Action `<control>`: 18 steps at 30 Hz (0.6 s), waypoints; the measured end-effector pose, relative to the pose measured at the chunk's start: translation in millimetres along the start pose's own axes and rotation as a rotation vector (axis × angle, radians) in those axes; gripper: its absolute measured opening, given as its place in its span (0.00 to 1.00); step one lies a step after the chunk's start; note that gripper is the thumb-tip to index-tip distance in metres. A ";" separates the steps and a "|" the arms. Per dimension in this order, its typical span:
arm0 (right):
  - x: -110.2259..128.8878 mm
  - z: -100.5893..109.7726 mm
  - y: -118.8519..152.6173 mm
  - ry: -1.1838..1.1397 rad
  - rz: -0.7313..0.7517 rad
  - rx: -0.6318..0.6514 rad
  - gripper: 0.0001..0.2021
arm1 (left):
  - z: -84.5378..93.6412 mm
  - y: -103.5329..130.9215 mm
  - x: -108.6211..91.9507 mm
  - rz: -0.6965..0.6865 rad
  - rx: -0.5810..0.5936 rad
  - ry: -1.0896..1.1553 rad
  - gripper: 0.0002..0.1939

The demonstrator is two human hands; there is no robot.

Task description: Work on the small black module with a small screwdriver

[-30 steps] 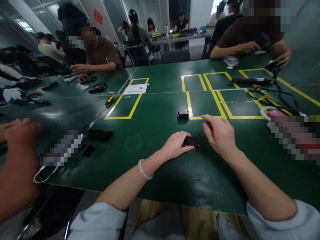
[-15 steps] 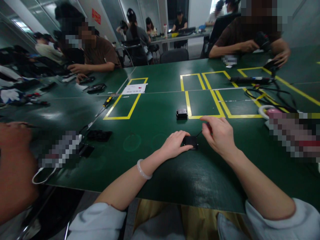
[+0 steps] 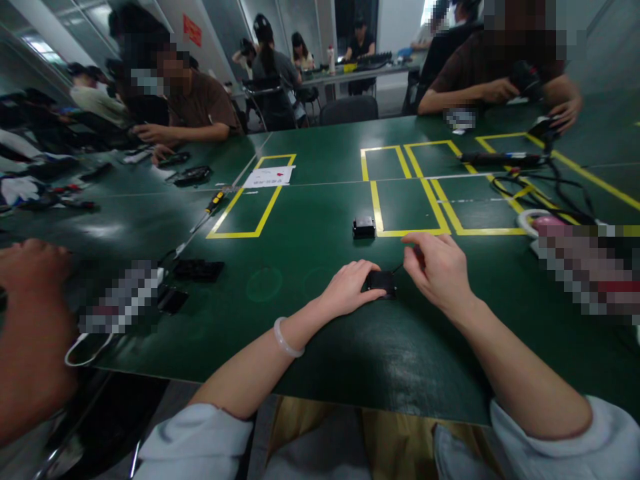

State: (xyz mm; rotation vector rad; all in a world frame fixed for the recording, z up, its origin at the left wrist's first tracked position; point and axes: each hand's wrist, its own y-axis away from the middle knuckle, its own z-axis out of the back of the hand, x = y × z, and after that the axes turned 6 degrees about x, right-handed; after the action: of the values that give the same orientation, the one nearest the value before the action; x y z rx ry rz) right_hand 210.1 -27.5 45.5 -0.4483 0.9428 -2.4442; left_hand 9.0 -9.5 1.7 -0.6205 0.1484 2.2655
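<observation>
Thumb and fingers of my left hand [image 3: 345, 290] are closed around the left part of a small, flat black box [image 3: 383, 283] on the green table. My right hand [image 3: 440, 270] is just right of the box, its fingers pinched together. A thin dark piece [image 3: 399, 269] runs from the box's upper right corner into that pinch; whether it is a wire or a tool tip I cannot tell. Farther back, beyond my left hand, stands a second small black box [image 3: 363, 227], touched by neither hand.
Yellow tape [image 3: 413, 233] outlines rectangles on the table. Blurred-out power strips [image 3: 123, 300] and cables lie left and right. Black parts [image 3: 197, 270], a yellow-black screwdriver [image 3: 215, 201] and a white paper [image 3: 270, 177] lie leftward. A neighbour's arm [image 3: 35, 333] rests at the left edge; co-workers sit opposite.
My hands and the black box stay practically in place. At the left edge, the neighbour's hand has shifted slightly.
</observation>
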 end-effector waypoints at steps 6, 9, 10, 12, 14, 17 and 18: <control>0.2 1.3 -0.2 0.001 -0.007 0.016 0.05 | 0.4 0.3 -0.2 0.004 0.003 0.006 0.20; 1.1 0.2 0.7 -0.005 -0.008 -0.007 0.04 | 0.4 0.4 -0.4 0.010 0.002 0.009 0.20; 1.2 -0.6 1.2 -0.009 -0.016 -0.019 0.05 | 0.5 0.5 -0.6 0.013 0.002 0.011 0.20; 1.0 -2.3 2.2 -0.013 -0.036 -0.038 0.07 | 0.8 0.6 -1.0 0.013 0.003 0.017 0.19; 0.2 -3.5 3.0 -0.011 -0.051 -0.031 0.08 | 1.1 0.8 -1.3 0.010 0.001 0.022 0.20; -0.6 -3.6 3.2 -0.008 -0.058 0.006 0.07 | 1.2 0.8 -1.3 0.014 0.000 0.022 0.20; -0.6 -3.4 3.2 -0.009 -0.059 0.015 0.07 | 1.1 0.7 -1.2 0.016 0.001 0.019 0.20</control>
State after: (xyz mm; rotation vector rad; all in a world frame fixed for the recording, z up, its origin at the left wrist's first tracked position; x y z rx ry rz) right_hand 210.1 -27.4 40.8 -0.4881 0.9191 -2.4980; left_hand 8.8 -10.4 3.2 -0.6431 0.1645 2.2755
